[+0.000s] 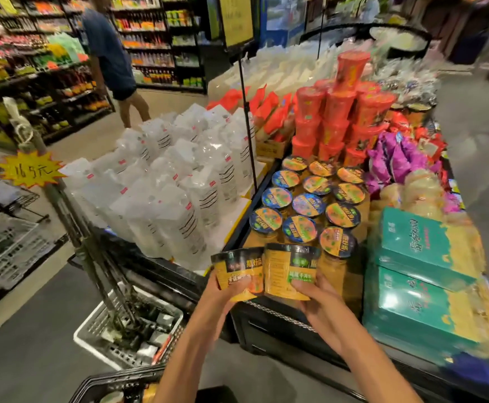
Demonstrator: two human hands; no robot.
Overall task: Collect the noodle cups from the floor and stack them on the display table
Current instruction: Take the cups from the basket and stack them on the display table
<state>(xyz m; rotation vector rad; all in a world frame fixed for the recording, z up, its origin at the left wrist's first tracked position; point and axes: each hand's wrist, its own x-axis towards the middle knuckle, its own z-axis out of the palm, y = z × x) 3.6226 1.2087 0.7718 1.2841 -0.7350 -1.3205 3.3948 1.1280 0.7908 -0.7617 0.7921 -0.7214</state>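
Two noodle cups held at the near edge of the display desk (269, 321).
Left hand (218, 289) grips the left yellow cup (237, 271), fingers curled round its base; right hand (314, 295) grips the right yellow cup (291, 270) likewise. Forearms extend forward; cups touch, tilted, just before the rows of lidded cups (307, 203) on the desk.
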